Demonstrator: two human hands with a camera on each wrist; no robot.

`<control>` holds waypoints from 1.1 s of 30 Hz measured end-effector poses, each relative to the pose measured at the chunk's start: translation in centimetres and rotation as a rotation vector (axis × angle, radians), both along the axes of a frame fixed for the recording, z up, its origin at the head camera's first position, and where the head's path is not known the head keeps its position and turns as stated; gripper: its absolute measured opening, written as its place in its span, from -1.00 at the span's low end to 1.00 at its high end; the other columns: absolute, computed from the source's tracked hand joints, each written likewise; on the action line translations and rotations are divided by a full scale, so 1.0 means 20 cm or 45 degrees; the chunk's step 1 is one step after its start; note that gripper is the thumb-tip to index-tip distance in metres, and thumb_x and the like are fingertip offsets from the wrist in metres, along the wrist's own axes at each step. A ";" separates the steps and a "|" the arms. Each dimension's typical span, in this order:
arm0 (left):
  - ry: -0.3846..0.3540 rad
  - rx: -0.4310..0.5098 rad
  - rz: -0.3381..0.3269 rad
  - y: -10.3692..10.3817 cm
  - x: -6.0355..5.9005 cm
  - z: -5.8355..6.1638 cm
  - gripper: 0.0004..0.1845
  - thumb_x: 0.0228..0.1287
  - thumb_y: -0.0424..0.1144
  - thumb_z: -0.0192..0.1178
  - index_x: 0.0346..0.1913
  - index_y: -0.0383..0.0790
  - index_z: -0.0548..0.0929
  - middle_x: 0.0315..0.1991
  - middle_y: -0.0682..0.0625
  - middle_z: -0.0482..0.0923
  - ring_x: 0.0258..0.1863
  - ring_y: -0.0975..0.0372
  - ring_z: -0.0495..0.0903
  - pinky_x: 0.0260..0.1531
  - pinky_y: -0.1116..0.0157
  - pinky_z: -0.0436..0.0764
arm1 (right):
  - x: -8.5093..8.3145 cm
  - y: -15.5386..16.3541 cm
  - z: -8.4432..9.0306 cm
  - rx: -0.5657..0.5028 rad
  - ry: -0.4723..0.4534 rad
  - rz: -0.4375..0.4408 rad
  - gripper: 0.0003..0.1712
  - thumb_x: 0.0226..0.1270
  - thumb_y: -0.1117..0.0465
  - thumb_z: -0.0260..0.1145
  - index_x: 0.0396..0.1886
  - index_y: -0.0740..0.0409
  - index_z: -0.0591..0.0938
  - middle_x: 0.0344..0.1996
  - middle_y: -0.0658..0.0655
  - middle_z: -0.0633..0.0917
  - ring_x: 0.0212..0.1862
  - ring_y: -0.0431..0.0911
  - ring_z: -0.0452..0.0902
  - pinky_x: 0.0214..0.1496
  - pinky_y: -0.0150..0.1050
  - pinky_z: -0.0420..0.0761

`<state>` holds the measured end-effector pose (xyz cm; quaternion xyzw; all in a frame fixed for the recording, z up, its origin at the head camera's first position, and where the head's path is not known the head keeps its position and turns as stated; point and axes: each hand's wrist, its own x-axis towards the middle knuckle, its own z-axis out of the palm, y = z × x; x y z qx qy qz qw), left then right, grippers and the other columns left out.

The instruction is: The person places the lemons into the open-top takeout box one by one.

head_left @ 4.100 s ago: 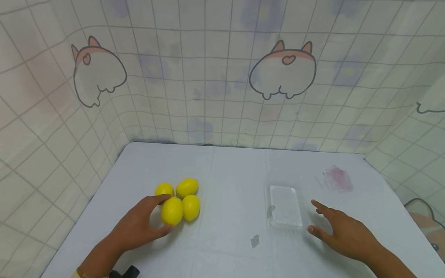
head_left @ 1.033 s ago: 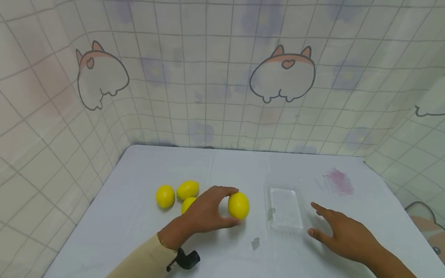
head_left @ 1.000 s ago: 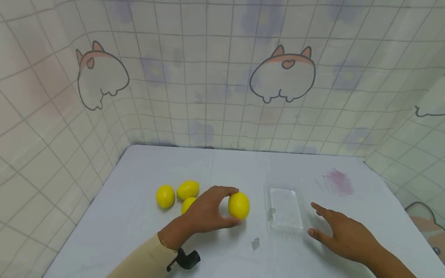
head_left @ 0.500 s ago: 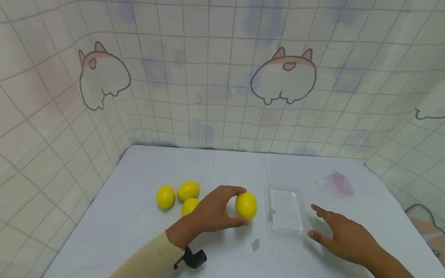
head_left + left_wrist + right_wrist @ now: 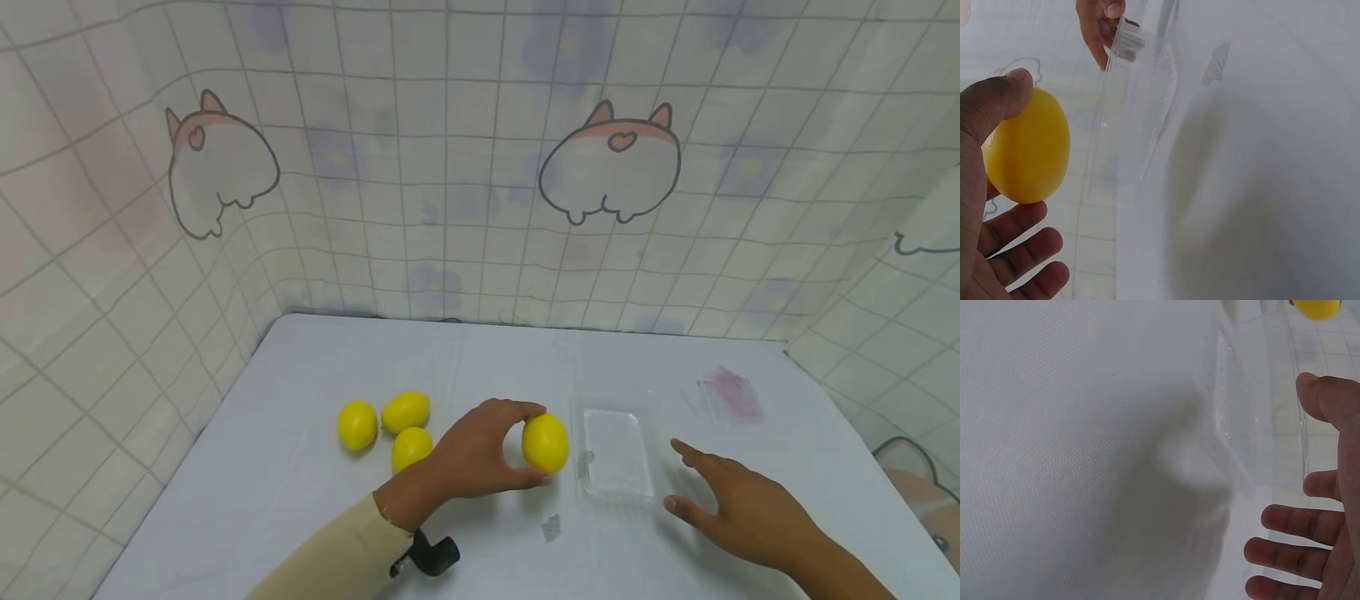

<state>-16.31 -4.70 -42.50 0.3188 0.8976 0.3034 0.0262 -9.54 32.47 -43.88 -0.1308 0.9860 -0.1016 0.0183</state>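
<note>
A: Where is the lemon [image 5: 545, 442]?

B: Above the white table [image 5: 487, 367], just left of the clear tray [image 5: 617, 450]; tiled walls enclose us.

A: Your hands?

B: My left hand [image 5: 480, 450] pinches it, thumb and fingers curled. My right hand [image 5: 738, 508] rests spread beside the tray, thumb at its edge.

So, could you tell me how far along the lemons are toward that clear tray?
Nothing is in the clear tray yet. In hand: the left hand grips one lemon just beside the tray's left edge, while the right hand, fingers spread, rests at the tray's right side. Left to do: that lemon is not yet in the tray, and three lemons sit on the table.
</note>
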 end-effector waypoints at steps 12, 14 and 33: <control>-0.014 -0.012 -0.025 0.07 -0.01 -0.01 -0.11 0.10 0.37 0.42 0.46 0.10 0.45 0.32 0.24 0.48 0.30 0.29 0.43 0.34 0.17 0.44 | 0.00 0.00 0.00 -0.003 -0.001 0.007 0.00 0.29 -0.50 0.22 0.53 0.01 0.40 0.20 0.27 0.65 0.17 0.29 0.58 -0.13 0.31 0.65; -0.007 -0.014 -0.028 0.08 -0.01 -0.01 -0.11 0.10 0.37 0.41 0.46 0.11 0.45 0.31 0.25 0.49 0.29 0.30 0.44 0.34 0.17 0.44 | 0.00 0.00 0.01 -0.002 -0.004 0.004 0.00 0.29 -0.51 0.21 0.53 0.01 0.40 0.20 0.27 0.65 0.17 0.30 0.58 -0.13 0.31 0.64; 0.044 -0.003 -0.077 0.20 -0.01 -0.02 -0.13 0.10 0.35 0.43 0.45 0.10 0.46 0.24 0.26 0.53 0.22 0.33 0.46 0.27 0.25 0.48 | 0.00 -0.03 0.02 0.031 -0.064 -0.030 0.05 0.25 -0.56 0.19 0.53 0.00 0.40 0.22 0.27 0.64 0.18 0.28 0.58 -0.03 0.33 0.63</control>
